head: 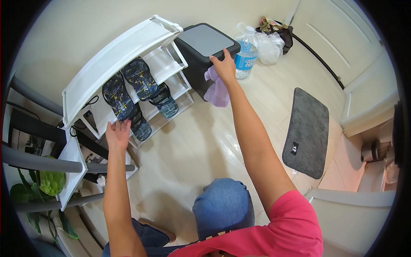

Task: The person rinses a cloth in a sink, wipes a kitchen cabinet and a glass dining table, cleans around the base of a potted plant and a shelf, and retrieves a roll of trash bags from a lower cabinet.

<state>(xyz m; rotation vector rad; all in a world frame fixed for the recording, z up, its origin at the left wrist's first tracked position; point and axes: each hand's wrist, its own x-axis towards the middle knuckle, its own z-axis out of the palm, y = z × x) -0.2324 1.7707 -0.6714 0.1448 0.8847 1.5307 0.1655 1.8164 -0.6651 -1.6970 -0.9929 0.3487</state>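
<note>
A white shoe rack (pixel 109 64) stands at the left, with several dark patterned flip-flops on its shelves. My left hand (pixel 118 134) touches the lower end of one speckled flip-flop (pixel 118 96), fingers spread beneath its edge; whether it grips the shelf too I cannot tell. Another speckled flip-flop (pixel 140 78) lies beside it, and camouflage-patterned ones (pixel 168 104) rest on the shelf below. My right hand (pixel 223 66) is at the front corner of a black bin with a grey lid (pixel 208 38), thumb and fingers apart over its rim. A lilac cloth (pixel 217 91) hangs just below that hand.
A large water bottle (pixel 246 53) stands beside the bin, near a white plastic bag (pixel 269 48) and a dark bag (pixel 284 37). A grey mat (pixel 306 135) lies on the floor at the right, near a white door (pixel 346 35). Grey tubes (pixel 41 160) cross the left side.
</note>
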